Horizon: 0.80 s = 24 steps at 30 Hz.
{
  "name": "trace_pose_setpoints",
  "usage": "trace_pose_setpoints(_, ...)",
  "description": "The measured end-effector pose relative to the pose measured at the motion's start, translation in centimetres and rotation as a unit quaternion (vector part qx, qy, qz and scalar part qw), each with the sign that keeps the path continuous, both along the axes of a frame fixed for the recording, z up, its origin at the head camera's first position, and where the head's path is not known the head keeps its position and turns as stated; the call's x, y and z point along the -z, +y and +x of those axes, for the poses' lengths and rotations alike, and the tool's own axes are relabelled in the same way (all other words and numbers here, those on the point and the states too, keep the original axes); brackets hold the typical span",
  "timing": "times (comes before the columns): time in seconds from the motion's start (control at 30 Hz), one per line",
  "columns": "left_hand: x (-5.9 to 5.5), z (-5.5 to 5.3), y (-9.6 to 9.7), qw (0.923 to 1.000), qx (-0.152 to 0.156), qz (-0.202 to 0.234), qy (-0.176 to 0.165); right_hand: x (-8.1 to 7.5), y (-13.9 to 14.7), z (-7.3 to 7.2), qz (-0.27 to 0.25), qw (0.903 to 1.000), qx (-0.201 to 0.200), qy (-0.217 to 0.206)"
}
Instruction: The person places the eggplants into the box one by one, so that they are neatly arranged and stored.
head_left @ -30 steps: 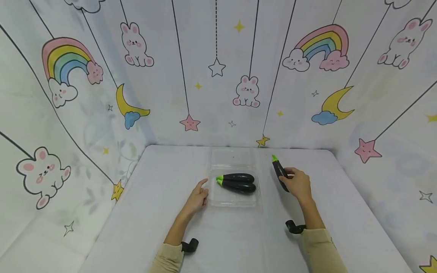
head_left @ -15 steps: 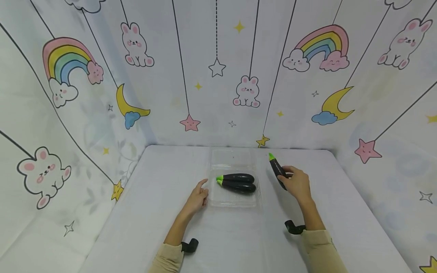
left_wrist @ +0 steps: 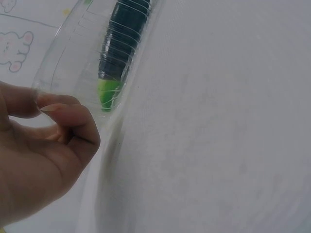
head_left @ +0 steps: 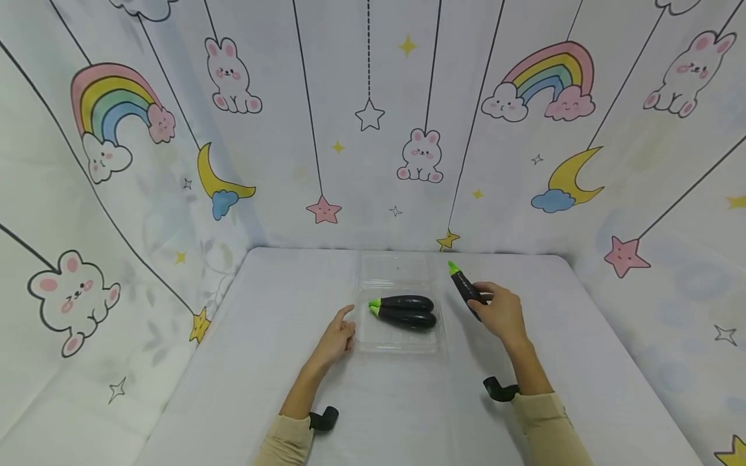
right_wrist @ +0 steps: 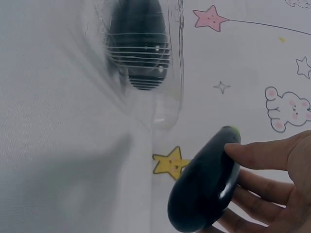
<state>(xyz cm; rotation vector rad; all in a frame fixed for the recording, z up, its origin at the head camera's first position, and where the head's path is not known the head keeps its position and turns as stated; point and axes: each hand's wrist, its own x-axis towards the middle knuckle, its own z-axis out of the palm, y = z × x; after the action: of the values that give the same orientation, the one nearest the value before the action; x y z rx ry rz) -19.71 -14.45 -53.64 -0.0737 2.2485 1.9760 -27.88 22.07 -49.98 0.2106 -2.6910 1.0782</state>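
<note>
In the head view my right hand (head_left: 500,314) grips a dark, glossy eggplant (head_left: 464,287) with a bright green tip, tilted above the table. Thumb and fingers hold the eggplant's sides in the right wrist view, where its rounded dark end (right_wrist: 199,194) is nearest. Two similar eggplants (head_left: 406,312) lie side by side in a clear plastic box (head_left: 396,343), green tips to the left. My left hand (head_left: 335,336) is at the box's left edge; in the left wrist view its digits (left_wrist: 73,126) pinch the plastic rim, the contact partly hidden.
The box's open clear lid (head_left: 395,266) lies flat toward the back of the white table (head_left: 280,291). Behind and beside the table hang cloth walls (head_left: 373,162) printed with rabbits, rainbows and stars. Each wrist bears a black camera (head_left: 500,389).
My right hand has moved left toward the box with its eggplant. The left hand, the box and the two eggplants in it have stayed put.
</note>
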Motion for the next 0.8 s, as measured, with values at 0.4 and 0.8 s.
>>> trace_pose_setpoints(0.4,-0.6,0.1,-0.3,0.9999,0.007,0.013,-0.001,-0.2,-1.6,0.7,-0.008,0.9998,-0.013,-0.016)
trace_pose_setpoints(0.8,2.8,-1.5,-0.9,0.9999,0.013,0.003,0.0,-0.4,-3.5,1.7,-0.017,0.999,-0.042,0.0)
